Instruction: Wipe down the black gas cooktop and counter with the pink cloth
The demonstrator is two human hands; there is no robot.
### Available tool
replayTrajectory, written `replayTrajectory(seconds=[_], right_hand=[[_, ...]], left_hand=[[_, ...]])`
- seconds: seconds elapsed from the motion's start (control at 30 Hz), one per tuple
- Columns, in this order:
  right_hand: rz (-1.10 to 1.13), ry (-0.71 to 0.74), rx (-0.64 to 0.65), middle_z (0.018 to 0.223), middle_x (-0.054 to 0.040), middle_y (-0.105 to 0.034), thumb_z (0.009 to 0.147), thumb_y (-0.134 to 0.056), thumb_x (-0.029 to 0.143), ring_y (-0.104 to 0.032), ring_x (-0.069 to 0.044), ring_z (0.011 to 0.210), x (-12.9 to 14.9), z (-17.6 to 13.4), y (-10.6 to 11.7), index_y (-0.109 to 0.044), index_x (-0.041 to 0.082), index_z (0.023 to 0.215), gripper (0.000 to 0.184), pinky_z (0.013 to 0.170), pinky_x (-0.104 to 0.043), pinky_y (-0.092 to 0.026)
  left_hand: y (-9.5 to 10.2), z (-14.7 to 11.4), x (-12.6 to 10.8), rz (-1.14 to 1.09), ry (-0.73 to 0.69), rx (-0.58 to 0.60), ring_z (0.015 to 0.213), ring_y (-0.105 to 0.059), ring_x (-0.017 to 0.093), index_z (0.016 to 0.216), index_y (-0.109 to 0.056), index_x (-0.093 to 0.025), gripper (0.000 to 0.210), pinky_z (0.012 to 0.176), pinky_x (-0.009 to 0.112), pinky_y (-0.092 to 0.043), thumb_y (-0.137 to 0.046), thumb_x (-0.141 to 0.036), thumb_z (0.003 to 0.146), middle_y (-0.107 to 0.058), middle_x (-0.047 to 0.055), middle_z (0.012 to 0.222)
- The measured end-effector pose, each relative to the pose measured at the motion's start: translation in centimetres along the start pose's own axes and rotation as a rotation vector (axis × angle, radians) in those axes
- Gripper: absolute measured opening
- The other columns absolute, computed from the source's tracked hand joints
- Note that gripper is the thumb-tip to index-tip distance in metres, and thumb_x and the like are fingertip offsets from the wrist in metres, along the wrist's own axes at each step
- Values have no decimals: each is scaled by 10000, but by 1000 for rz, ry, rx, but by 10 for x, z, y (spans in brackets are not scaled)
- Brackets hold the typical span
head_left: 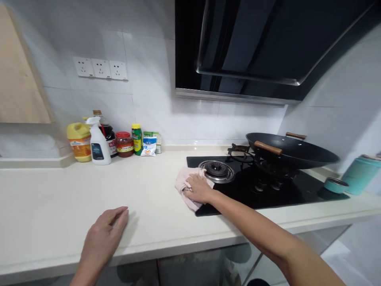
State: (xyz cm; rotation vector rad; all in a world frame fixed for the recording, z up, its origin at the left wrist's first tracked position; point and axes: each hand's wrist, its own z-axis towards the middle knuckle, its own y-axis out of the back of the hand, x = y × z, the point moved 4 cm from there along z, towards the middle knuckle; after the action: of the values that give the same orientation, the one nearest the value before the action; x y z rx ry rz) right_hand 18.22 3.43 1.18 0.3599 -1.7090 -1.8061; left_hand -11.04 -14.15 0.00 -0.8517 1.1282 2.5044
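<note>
My right hand (199, 189) presses on a pale pink cleaning cloth (185, 174), its fingers bent into the bunched fabric. The cloth lies across the left edge of the black glass gas hob (242, 192), partly on the countertop and close against the left burner (216, 169). Over the front of the white countertop (149, 198), my left hand (104, 234) is empty, with the fingers loosely bent and a gap between thumb and forefinger. Whether it rests on the surface, I cannot tell.
A large black wok (297, 153) with wooden handles sits on the right burner. Along the wall stand a white spray bottle (99, 145), a yellow jug (79, 143), a red-lidded jar (124, 144) and several condiments. Teal canisters (361, 174) stand right; a range hood (238, 47) hangs above.
</note>
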Motion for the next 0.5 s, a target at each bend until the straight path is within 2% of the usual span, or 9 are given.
replayTrajectory(seconds=[0.1,0.27,0.37,0.43,0.5], right_hand=[[59,144,-22,1581,-178,-389,935,-563,482,-326,-345,1455,10,-47,2,-530,187,1353,512,1172,-596,-226],[133,288,-117,1491,-144,-501,922,-609,399,-426,-285,1384,7,-114,11,-576,205,1218,356,1156,-490,-294],[143,269,-197,1436,-133,-548,899,-621,323,-487,-269,1316,-13,-135,16,-589,203,1139,270,1118,-446,-340],[120,213,-259,1395,-129,-577,884,-615,288,-520,-273,1262,-32,-145,18,-591,202,1106,239,1083,-447,-370],[82,150,-319,1363,-131,-595,878,-600,277,-541,-279,1221,-53,-155,19,-591,202,1103,237,1055,-454,-393]], left_hand=[[-1,2,3,17,48,8,778,-712,275,844,-734,-285,372,788,431,-599,-550,-599,768,-787,27,942],[-3,4,4,77,115,44,832,-698,257,850,-695,-375,358,843,455,-591,-522,-676,758,-772,-122,967],[-4,6,4,131,191,138,900,-699,271,933,-717,-313,483,915,440,-563,-467,-685,753,-768,-29,1094],[-5,7,3,164,234,199,971,-694,287,1013,-725,-243,583,966,422,-534,-427,-673,757,-742,59,1186],[-5,8,1,185,258,234,1022,-682,292,1074,-715,-211,640,1003,409,-508,-399,-670,760,-714,92,1246]])
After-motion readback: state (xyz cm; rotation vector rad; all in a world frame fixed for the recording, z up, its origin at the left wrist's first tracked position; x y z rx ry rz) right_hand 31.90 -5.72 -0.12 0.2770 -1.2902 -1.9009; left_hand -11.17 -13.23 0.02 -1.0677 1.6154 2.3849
